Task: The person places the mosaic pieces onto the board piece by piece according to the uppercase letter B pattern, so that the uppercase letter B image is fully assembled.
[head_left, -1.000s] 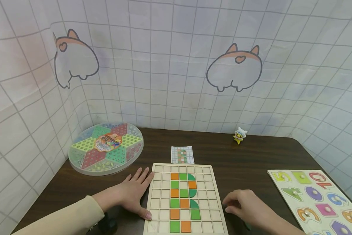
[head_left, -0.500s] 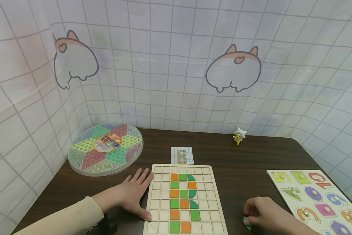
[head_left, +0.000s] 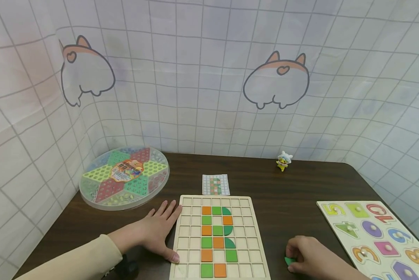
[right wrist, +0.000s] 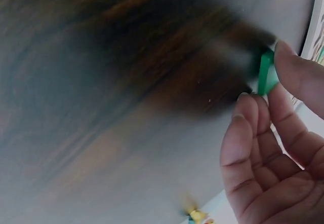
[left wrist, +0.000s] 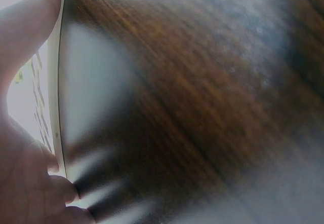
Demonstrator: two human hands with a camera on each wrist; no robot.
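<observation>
A pale wooden grid board (head_left: 191, 232) lies on the dark table, with orange and green squares and several dark green quarter-round tiles in its cells. My left hand (head_left: 155, 232) rests with spread, straight fingers along its left edge, thumb on the rim. In the left wrist view, the thumb (left wrist: 31, 19) and fingertips meet the edge of the board. To the right of the board, my right hand (head_left: 307, 256) pinches a small green tile (head_left: 289, 261) just over the table. The right wrist view shows this green tile (right wrist: 265, 73) between thumb and fingers; its full outline is hidden.
A small printed pattern card (head_left: 215, 184) lies behind the board. A round Chinese checkers set (head_left: 125, 177) is at the back left. A number peg puzzle (head_left: 375, 237) lies on the right, and a little yellow-and-white figurine (head_left: 284, 161) stands at the back.
My right hand has moved right and nearer me, away from the board's edge, and has taken hold of the green tile. The left hand stays in place on the board's edge.
</observation>
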